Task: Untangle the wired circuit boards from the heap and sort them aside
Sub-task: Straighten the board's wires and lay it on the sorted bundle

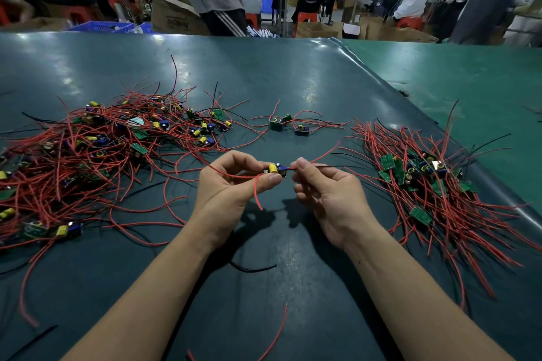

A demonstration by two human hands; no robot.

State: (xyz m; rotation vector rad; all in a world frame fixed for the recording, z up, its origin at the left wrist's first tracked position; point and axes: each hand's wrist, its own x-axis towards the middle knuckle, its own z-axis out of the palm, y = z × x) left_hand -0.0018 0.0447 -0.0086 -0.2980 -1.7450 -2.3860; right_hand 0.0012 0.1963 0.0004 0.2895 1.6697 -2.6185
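Dead centre, the left hand (234,182) pinches a small green circuit board with yellow capacitor (277,169); the right hand (322,184) pinches its red wire (324,155), seemingly straightening it before the sorted pile at three o'clock (425,182).

Both forearms reach forward, left hand (231,182) and right hand (325,187) raised close together, fingers curled in pinches

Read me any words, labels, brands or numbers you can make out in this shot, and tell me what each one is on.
No text here can be read.
Cardboard box behind the table: dark printing on its side, too blurred to read.
Circuit boards in the sorted pile and the heap: any markings too small.
Board held between the left hand and right hand: no legible marking.
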